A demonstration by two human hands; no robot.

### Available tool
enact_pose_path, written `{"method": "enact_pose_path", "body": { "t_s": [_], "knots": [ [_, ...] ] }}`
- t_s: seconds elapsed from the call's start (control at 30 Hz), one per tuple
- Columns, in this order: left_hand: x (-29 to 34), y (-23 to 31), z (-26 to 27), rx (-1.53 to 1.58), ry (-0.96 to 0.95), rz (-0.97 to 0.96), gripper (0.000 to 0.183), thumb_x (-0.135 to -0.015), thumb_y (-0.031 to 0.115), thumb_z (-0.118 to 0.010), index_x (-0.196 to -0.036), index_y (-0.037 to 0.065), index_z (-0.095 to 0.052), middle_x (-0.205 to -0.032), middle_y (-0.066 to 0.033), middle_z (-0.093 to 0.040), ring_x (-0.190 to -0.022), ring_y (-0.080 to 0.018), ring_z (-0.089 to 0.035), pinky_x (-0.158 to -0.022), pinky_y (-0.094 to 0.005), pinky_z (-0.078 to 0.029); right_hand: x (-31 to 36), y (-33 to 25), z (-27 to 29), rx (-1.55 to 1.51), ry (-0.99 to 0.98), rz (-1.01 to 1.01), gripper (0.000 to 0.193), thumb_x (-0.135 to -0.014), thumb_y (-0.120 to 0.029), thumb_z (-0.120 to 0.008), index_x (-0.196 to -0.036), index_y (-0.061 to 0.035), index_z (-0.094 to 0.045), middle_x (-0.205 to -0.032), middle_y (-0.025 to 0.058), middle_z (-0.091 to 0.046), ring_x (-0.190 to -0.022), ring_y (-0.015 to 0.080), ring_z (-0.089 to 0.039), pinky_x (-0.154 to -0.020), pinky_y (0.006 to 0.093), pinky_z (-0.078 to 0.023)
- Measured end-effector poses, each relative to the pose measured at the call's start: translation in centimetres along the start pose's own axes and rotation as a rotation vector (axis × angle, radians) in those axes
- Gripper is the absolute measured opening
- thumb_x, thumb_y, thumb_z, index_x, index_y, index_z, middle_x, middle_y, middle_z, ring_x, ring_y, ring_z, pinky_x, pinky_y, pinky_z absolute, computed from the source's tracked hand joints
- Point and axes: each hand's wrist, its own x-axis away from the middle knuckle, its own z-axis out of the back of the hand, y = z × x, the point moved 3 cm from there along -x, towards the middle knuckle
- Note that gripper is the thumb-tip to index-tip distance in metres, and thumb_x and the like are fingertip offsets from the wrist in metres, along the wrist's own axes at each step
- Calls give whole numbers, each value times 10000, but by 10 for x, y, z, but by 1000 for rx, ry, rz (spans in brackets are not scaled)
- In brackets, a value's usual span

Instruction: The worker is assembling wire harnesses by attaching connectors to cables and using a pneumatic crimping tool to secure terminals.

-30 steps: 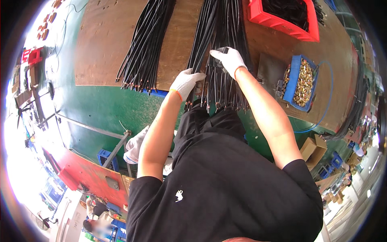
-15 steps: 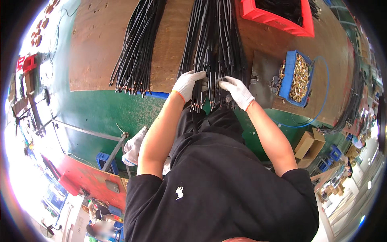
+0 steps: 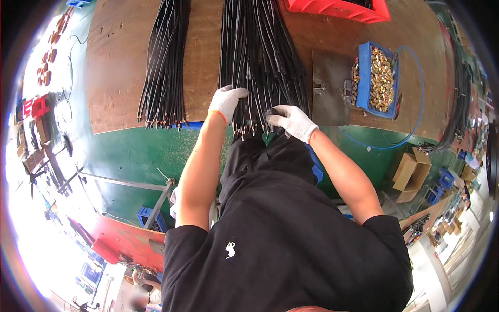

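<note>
From where I sit, away from the rig, I have both gloved hands on either flank of the middle bundle of black cables (image 3: 254, 57), which lies lengthwise on the desk (image 3: 114, 67) with its copper-tipped ends (image 3: 252, 130) past the near edge, over the lap. That overhang probably leaves the tips easy to reach. My left hand (image 3: 223, 102) bends round the bundle's left side, thumb toward the strands, perhaps as a fence against spreading; I can't tell whether it grips. My right hand (image 3: 295, 122) comes in from the other side, lower, fingers curled by the ends; whether a strand is pinched there I can't make out. A second bundle (image 3: 166, 62) lies apart to the left, presumably so the strands don't mix. On the right, a blue bin (image 3: 364, 73) of small brass-coloured pieces (image 3: 382, 75) sits within arm's reach, clear of the cables, while a red crate (image 3: 345, 11) stands farther back, likely leaving the near side free.
</note>
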Motion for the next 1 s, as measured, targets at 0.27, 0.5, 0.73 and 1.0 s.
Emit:
{"method": "enact_pose_path", "body": {
  "t_s": [0.27,0.5,0.73,1.0],
  "knots": [
    [3,6,-2,33,-141,16,196,-891,165,-803,-978,31,-689,-781,-54,-680,-607,-157,-643,-586,-319,-564,2,23,-17,87,-183,102,448,-942,-247,-796,-1299,13,-713,-1053,117,-769,-978,181,-680,-964,336,-522],
    [7,-2,-14,57,-72,-74,169,-909,147,-785,-982,37,-681,-796,-25,-665,-636,-117,-632,-609,-262,-554,16,16,-20,205,-149,155,469,-917,-329,-811,-1230,12,-739,-1005,120,-761,-931,188,-667,-905,361,-528],
    [6,-5,-14,169,-120,-9,200,-881,124,-823,-974,39,-668,-777,-30,-652,-623,-133,-621,-597,-291,-537,9,-3,-28,49,-93,15,376,-912,-299,-811,-1122,11,-772,-923,92,-760,-838,176,-652,-836,362,-533],
    [7,0,2,104,-84,46,182,-932,194,-785,-979,54,-678,-770,-31,-649,-607,-130,-614,-568,-288,-529,-39,-40,-38,101,32,-7,389,-947,-325,-764,-1139,13,-764,-898,66,-742,-831,137,-668,-767,318,-528]
  ]
}}
